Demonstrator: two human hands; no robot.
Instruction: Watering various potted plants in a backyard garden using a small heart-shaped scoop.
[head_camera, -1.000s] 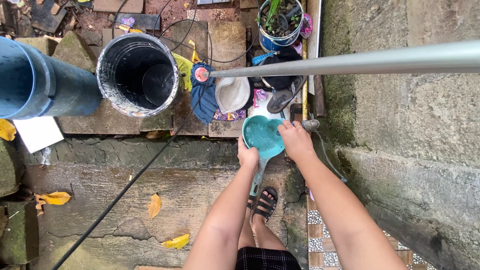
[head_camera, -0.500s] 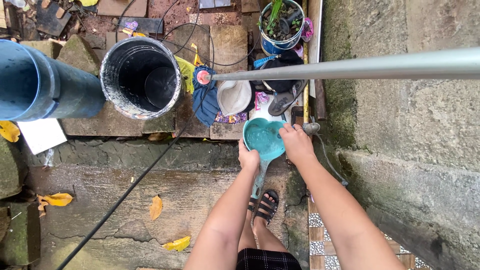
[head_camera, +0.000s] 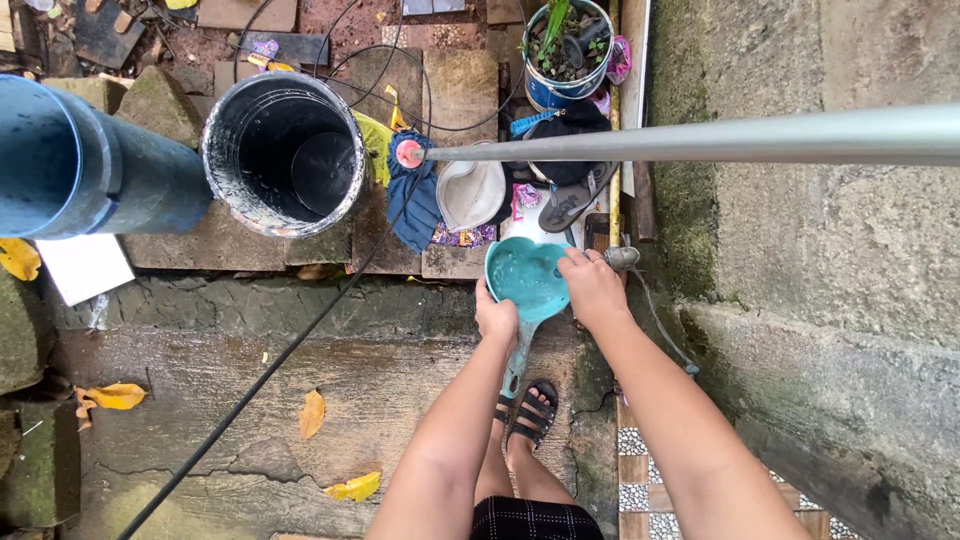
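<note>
Wet cracked concrete yard below me, mossy wall on the right. My left hand is clenched around the handle of the teal plastic water dipper, bowl just ahead of the fist. My right hand grips the small metal tap at the dipper's rim.

My teal plastic dipper: heart-ish bowl, long handle running down toward 6 o'clock, held level, mouth up w/ water inside. At its 3 o'clock, touching distance from the rim, a small grey metal tap pokes out horizontally from the wall side.
</note>
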